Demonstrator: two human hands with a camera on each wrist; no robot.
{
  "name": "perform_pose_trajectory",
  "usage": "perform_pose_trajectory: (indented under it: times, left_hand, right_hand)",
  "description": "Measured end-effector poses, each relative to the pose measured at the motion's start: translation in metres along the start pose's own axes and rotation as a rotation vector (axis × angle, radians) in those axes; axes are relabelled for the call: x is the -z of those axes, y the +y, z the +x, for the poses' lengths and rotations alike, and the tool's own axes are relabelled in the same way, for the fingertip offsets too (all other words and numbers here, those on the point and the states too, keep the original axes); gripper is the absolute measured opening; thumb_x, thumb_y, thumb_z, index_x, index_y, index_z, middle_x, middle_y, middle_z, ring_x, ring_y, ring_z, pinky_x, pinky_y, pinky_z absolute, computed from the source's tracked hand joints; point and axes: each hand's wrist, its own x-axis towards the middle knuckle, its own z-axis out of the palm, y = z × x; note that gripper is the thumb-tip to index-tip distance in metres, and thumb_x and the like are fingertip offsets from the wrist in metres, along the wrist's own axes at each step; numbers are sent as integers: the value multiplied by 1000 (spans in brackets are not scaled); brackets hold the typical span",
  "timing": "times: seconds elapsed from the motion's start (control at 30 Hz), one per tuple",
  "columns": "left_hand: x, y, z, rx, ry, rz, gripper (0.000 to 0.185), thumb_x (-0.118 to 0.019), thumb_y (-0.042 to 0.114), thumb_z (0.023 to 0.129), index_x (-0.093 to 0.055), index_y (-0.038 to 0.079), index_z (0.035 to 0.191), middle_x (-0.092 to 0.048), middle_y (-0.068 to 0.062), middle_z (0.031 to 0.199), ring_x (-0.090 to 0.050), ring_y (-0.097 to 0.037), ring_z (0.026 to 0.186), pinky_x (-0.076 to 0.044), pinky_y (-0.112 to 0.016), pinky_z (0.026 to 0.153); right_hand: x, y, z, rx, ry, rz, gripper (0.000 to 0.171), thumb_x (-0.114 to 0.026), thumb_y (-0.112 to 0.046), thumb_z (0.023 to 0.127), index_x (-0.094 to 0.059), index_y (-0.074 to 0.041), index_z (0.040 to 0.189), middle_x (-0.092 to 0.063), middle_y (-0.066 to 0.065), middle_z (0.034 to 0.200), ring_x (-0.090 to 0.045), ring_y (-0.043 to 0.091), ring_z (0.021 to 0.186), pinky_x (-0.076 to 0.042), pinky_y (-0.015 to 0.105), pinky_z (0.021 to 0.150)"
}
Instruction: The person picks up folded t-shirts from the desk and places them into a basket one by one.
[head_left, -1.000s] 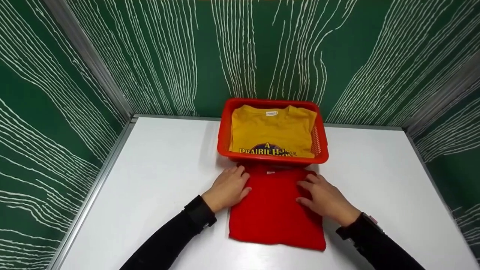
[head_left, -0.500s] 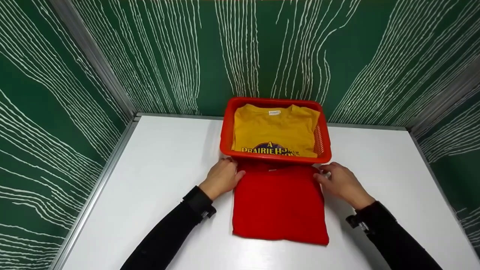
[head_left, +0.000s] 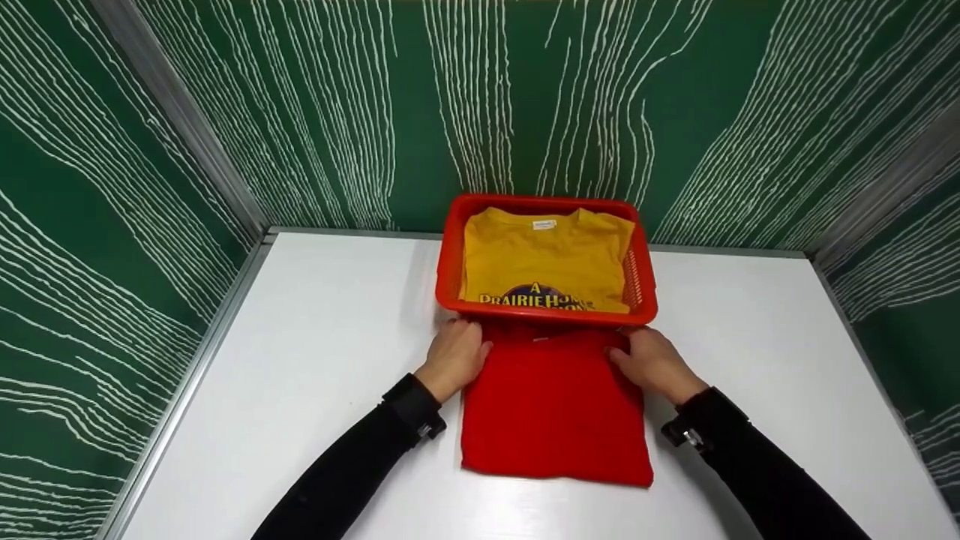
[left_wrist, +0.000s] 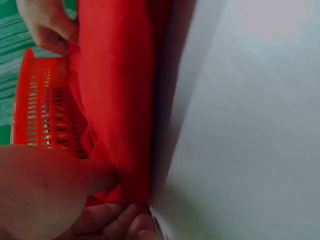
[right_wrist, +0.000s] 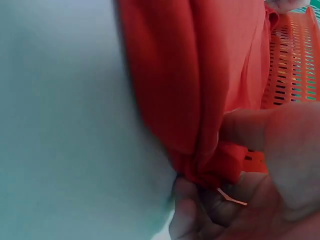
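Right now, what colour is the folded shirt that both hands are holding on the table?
The folded shirt is plain red, clearest in the head view.

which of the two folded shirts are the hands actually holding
The red shirt on the white table: left hand and right hand pinch its far corners. The yellow shirt lies untouched in the red basket.

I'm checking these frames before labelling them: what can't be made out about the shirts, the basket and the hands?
- Yellow shirt print, head view: lower lettering cut off by the red basket near rim.
- Red shirt far edge, head view: tucked in shadow beside the basket.
- Left hand fingertips, left wrist view: cut off by the bottom edge.
- Right hand, right wrist view: blurred and too close.
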Motion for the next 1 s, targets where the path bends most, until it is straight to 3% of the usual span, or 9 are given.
perform_pose_trajectory:
  times: [0.13, 0.23, 0.3, 0.4, 0.53, 0.6, 0.73, 0.87, 1.0]
  left_hand:
    - [1, -7, 0, -31, 23, -105, 24, -75, 23, 103, -71, 4, 89, -72, -15, 84, -72, -33, 84, -57, -46, 73]
    - [30, 6, -9, 10, -14, -233, 16, -75, 14, 103, -73, 0, 95, -73, -17, 90, -71, -34, 87, -60, -47, 80]
    - [34, 3, -13, 19, -8, -273, 14, -76, 13, 103, -75, 0, 102, -76, -16, 95, -72, -32, 92, -61, -45, 85]
    - [40, 2, -19, 10, -4, -293, 17, -77, 13, 103, -75, -1, 113, -77, -16, 104, -73, -32, 99, -62, -46, 91]
    - [49, 4, -25, -50, -16, -307, 24, -72, 15, 106, -75, -2, 124, -75, -18, 117, -73, -35, 109, -61, -50, 98]
    - [53, 5, -28, -79, -21, -322, 26, -70, 16, 107, -75, 0, 127, -74, -16, 122, -71, -32, 112, -59, -48, 102]
    - [65, 7, -33, -116, -21, -362, 18, -68, 18, 109, -74, 9, 123, -71, -8, 117, -67, -24, 105, -59, -43, 98]
    - [79, 10, -36, -138, -5, -367, 13, -66, 20, 111, -69, 15, 123, -72, -5, 113, -67, -21, 103, -60, -42, 98]
    - [96, 14, -35, -165, 24, -359, 21, -65, 17, 111, -69, 11, 131, -77, -9, 121, -71, -26, 110, -61, -45, 106]
  right_hand:
    - [2, -1, -4, -9, 16, 46, 51, -60, -26, 112, -58, 2, 154, -67, 23, 128, -61, 34, 105, -51, 46, 90]
    - [2, -2, -11, -1, 42, 92, 53, -60, -31, 113, -56, 1, 155, -68, 24, 128, -62, 33, 105, -50, 44, 89]
    - [3, -2, -16, 17, 63, 116, 54, -61, -34, 113, -56, 0, 155, -69, 23, 128, -61, 32, 106, -50, 42, 89]
    - [5, -3, -24, 48, 114, 141, 50, -66, -33, 112, -61, 0, 149, -69, 16, 108, -61, 28, 94, -50, 36, 79]
    - [14, -4, -36, 101, 193, 141, 36, -72, -28, 108, -74, -2, 135, -54, 1, 76, -53, 18, 72, -42, 27, 62]
    - [18, -5, -43, 124, 214, 137, 29, -74, -25, 107, -79, -5, 128, -50, -3, 71, -50, 16, 67, -40, 25, 58]
    - [29, -11, -57, 154, 227, 139, 18, -76, -22, 106, -82, -9, 117, -51, -3, 69, -51, 14, 64, -42, 24, 56]
    - [43, -20, -66, 204, 221, 142, 20, -76, -20, 106, -79, -8, 122, -59, 0, 74, -54, 13, 66, -47, 24, 57]
    - [59, -27, -71, 271, 223, 117, 22, -78, -20, 104, -78, -11, 125, -74, -1, 86, -62, 13, 75, -53, 23, 61]
